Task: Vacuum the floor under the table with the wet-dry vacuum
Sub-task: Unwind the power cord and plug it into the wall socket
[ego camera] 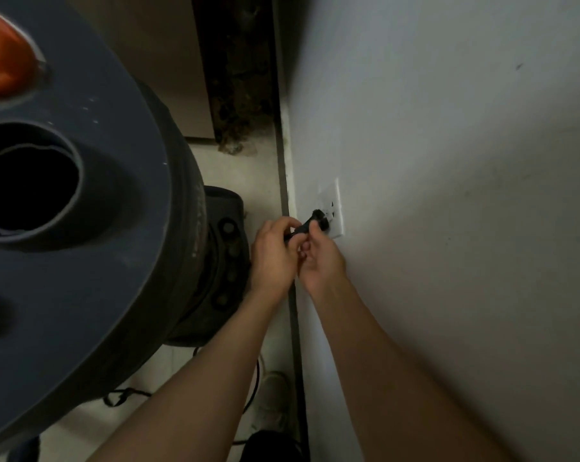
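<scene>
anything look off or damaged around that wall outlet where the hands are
The outlet itself looks intact. Odd spot: further along the wall, a dark, grimy gap beside the pale panel ends in a clump of debris on the floor. Both hands, left hand and right hand, hold the black plug.

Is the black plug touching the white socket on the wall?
Cannot tell. In the head view the plug sits right at the socket, held by both hands, but dim light and fingers hide whether they meet.
</scene>
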